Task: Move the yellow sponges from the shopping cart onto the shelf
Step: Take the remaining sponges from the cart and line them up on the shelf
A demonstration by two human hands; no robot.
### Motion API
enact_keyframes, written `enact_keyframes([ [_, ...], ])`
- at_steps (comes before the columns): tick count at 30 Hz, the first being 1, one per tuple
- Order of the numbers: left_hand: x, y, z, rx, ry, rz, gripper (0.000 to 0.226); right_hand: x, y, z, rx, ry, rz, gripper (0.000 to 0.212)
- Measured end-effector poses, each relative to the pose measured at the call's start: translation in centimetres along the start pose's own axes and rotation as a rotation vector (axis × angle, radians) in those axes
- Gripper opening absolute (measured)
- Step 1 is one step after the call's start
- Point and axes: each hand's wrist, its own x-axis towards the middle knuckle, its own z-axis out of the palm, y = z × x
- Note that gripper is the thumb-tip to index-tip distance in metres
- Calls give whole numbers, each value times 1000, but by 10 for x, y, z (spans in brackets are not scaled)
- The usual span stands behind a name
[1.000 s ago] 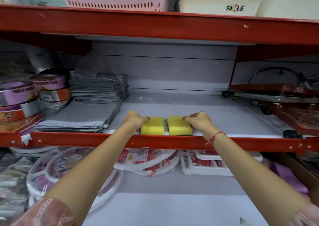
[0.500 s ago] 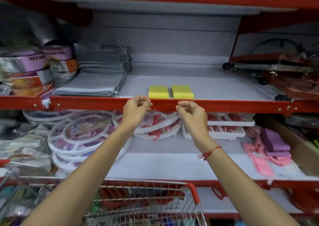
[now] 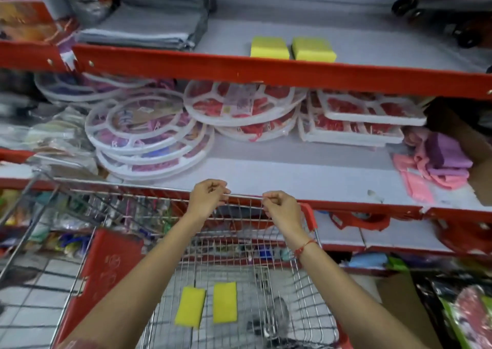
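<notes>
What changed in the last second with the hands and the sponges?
Both hands let go of the two sponges on the shelf and came down empty: the left hand and right hand now hang loosely curled over the front edge of the cart. The shelf sponges stayed side by side near the shelf's front edge. Two more sponges lie untouched in the cart.

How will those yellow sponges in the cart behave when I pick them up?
The two yellow sponges in the shopping cart look like thin foam slabs, so probably very light and squashy. Lying flat on the wire floor, they shouldn't roll. Their flat faces likely grip easily, not slippery.
</notes>
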Motion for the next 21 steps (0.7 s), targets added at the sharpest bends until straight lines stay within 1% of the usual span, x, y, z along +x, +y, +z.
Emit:
enact_keyframes([
  [4,0,-66,-7,35,13,-187,21,-3,53,22,-99,-95,184,9],
  [6,0,-99,-9,32,30,-312,15,-5,80,33,-181,-127,254,20],
  [7,-2,-115,-9,19,41,-368,12,-9,93,38,-185,-151,298,21],
  [9,-8,-146,-10,56,46,-450,14,-16,115,46,-160,-219,400,13],
  [10,-10,-159,-12,105,43,-487,13,-18,122,50,-196,-265,433,14],
  [11,-6,-183,-11,144,48,-545,10,-14,143,58,-263,-327,474,21],
  [13,-13,-210,-16,203,70,-638,21,-20,162,65,-390,-418,510,29],
  [15,-15,-237,-18,265,131,-701,31,-25,179,73,-401,-484,585,30],
  [17,-11,-263,-17,332,172,-757,45,-22,203,83,-424,-510,635,30],
  [19,-14,-288,-19,428,176,-787,56,-25,222,90,-424,-554,655,32],
  [21,-18,-324,-21,440,164,-825,66,-30,238,100,-427,-593,669,34],
])
